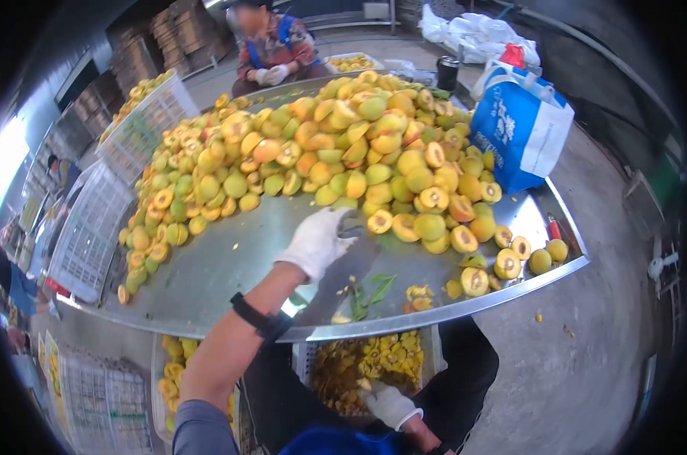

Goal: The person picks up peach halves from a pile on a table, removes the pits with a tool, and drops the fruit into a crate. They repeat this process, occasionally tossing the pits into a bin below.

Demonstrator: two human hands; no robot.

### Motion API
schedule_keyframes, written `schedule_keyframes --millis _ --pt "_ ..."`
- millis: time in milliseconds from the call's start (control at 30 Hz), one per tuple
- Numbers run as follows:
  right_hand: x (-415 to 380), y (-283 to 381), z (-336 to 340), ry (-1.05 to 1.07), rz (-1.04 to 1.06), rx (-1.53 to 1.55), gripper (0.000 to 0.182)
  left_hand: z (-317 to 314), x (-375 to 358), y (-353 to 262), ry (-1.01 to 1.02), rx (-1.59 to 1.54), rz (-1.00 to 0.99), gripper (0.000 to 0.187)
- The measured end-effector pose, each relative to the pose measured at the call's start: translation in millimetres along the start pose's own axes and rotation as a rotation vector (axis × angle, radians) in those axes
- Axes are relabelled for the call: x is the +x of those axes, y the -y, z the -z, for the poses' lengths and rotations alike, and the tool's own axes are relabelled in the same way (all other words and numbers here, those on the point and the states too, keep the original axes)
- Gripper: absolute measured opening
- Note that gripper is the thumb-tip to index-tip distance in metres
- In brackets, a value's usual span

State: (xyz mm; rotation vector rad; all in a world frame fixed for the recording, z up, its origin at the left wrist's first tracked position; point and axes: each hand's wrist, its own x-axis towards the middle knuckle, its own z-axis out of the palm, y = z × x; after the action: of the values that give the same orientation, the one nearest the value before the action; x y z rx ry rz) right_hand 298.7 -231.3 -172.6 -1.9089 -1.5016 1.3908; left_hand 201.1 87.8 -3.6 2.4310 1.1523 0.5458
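A large heap of yellow-green and orange fruit (pixel 343 136), many pieces halved, lies on a metal table (pixel 230 265). My left hand (pixel 324 236), in a white glove with grey fingertips, is at the heap's near edge. Its fingers are curled in; what they hold, if anything, is hidden. Lower down, my gloved right hand (pixel 391 404) is closed over a crate (pixel 302 364) between my legs, with a small pale piece at its fingertips that I cannot make out clearly. Yellow fruit pieces (pixel 393 353) and darker scraps fill that crate.
Across the table sits a person (pixel 279 45) with gloved hands together. A blue-and-white bag (pixel 522 125) and a dark cup (pixel 447 73) stand at the table's far right. White crates (pixel 93 227) line the left side. Leaves (pixel 381 288) and a red-handled tool (pixel 553 227) lie on the metal.
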Motion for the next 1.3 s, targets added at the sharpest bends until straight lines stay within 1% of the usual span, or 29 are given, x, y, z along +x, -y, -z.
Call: schedule_keyframes --millis 33,67,133,200,233,333,367,467,500,533,600,633,667,700,767,800,833,933,967,1067,1100,1167,1200,1233,1267,1300 --pt "1.6 -2.2 -1.1 -0.042 0.050 0.018 0.041 -12.3 17.3 -7.7 0.063 -0.003 -0.008 0.042" --pt "2.7 -4.2 -1.6 -0.079 0.098 0.035 0.039 -24.2 31.9 -17.4 0.115 0.068 0.003 0.045" --pt "6.0 -4.8 0.6 -0.049 0.017 0.020 0.042 -48.1 50.3 -26.7 0.076 0.218 0.065 0.047" --pt "3.3 6.3 9.8 0.002 -0.087 0.027 0.045 -70.3 64.6 -16.0 0.089 0.224 0.049 0.048" --pt "3.2 6.1 12.3 0.029 -0.095 0.025 0.046 -72.9 66.7 -15.6 0.096 0.229 0.047 0.048" --pt "-4.1 14.4 15.7 -0.085 0.045 0.162 0.042 -70.1 58.9 -16.4 0.145 0.096 0.118 0.047" --pt "-2.3 5.9 11.6 -0.143 0.189 0.184 0.036 -64.9 50.4 -20.1 0.136 0.033 0.212 0.049" --pt "-6.6 -6.4 4.5 -0.001 -0.043 0.605 0.029 -36.2 2.0 -29.4 -0.086 -0.243 0.091 0.053" --pt "-19.1 17.4 24.0 0.110 -0.113 0.870 0.027 -17.0 -23.0 -41.1 -0.077 -0.408 0.089 0.053" --pt "-16.5 6.5 21.0 0.106 -0.121 0.716 0.026 -1.5 -47.7 -49.0 -0.024 -0.598 0.145 0.052" --pt "-28.8 41.3 29.4 -0.198 0.082 0.430 0.026 14.7 -97.5 -56.2 0.092 -0.990 0.267 0.048" --pt "-21.7 22.2 16.6 -0.066 -0.065 0.739 0.024 12.8 -120.1 -54.9 0.017 -1.078 0.247 0.043" --pt "-30.3 39.6 28.0 -0.079 -0.006 0.667 0.020 8.7 -144.2 -53.7 -0.062 -1.163 0.228 0.038" --pt "-30.4 39.0 26.4 -0.151 0.189 0.497 0.019 -0.9 -168.3 -49.6 -0.118 -1.202 0.285 0.038" --pt "-41.3 60.4 32.0 -0.229 0.349 0.353 0.019 -10.8 -200.6 -59.0 -0.161 -1.377 0.385 0.039" --pt "-53.3 99.4 48.6 -0.240 0.328 0.376 0.019 -14.2 -211.3 -62.8 -0.190 -1.467 0.428 0.040" --pt "-61.7 122.0 53.5 -0.249 0.309 0.398 0.020 -21.5 -220.5 -56.0 -0.135 -1.540 0.336 0.045" --pt "-47.4 120.1 34.9 -0.308 0.470 0.244 0.023 -38.3 -238.0 -56.1 -0.220 -1.487 0.490 0.037" --pt "-49.1 128.0 36.9 -0.293 0.395 0.277 0.023 -43.8 -241.8 -54.6 -0.254 -1.472 0.464 0.038" --pt "-46.6 128.2 30.4 -0.289 0.355 0.181 0.023 -45.2 -242.2 -61.2 -0.321 -1.495 0.435 0.038" --pt "-47.9 129.8 28.7 -0.292 0.364 0.182 0.023 -50.9 -242.2 -59.2 -0.338 -1.556 0.376 0.040" --pt "-51.1 133.8 25.7 -0.301 0.379 0.184 0.024 -57.3 -246.0 -52.6 -0.316 -1.558 0.412 0.043" --pt "-50.7 131.3 22.0 -0.325 0.438 0.150 0.024 -61.0 -248.0 -49.7 -0.303 -1.557 0.431 0.045" --pt "-48.4 126.8 16.8 -0.351 0.499 0.117 0.023 -65.6 -248.8 -47.4 -0.320 -1.545 0.363 0.046" --pt "-46.6 125.1 14.2 -0.377 0.560 0.084 0.023 -69.4 -249.2 -47.9 -0.357 -1.525 0.374 0.046" --pt "-46.1 125.2 13.6 -0.366 0.527 0.090 0.024 -74.4 -249.7 -50.3 -0.396 -1.504 0.386 0.046"
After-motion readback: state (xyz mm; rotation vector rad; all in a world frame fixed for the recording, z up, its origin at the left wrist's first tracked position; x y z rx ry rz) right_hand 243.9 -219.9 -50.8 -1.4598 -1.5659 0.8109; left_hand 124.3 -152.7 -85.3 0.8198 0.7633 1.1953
